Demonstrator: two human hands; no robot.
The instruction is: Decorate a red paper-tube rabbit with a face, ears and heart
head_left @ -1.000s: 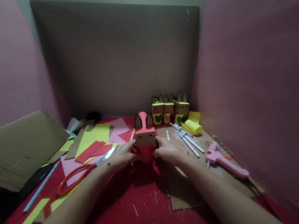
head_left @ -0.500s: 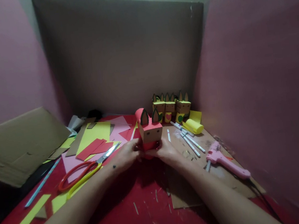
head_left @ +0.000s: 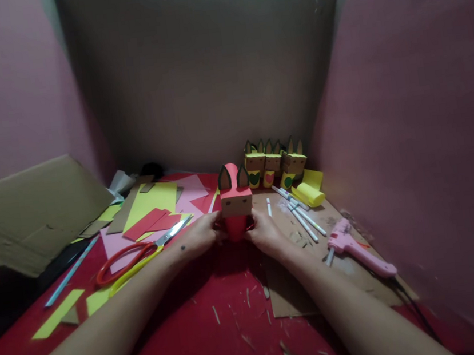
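A red paper animal figure (head_left: 237, 203) stands upright in the middle, its box head facing me. The head has a plain cardboard front with two drawn eyes and two dark-edged pointed ears. My left hand (head_left: 209, 230) grips its lower left side, and my right hand (head_left: 265, 230) grips the right side; the fingertips are partly hidden behind the body. Left of my left hand lie scissors (head_left: 157, 246) with red and yellow handles. Right of my right hand, several white markers (head_left: 307, 223) rest on a cardboard sheet (head_left: 292, 297).
Several similar yellow figures (head_left: 273, 162) stand at the back right, near a curled yellow paper (head_left: 308, 193). A pink glue gun (head_left: 358, 249) with a cord lies at right. Coloured paper (head_left: 153, 202) and a cardboard flap (head_left: 34, 217) are at left. Scraps litter the red table surface (head_left: 188, 344).
The red figure has turned to face me more squarely, with both hands still on it. The whole view has shifted slightly, and the surroundings sit a little higher.
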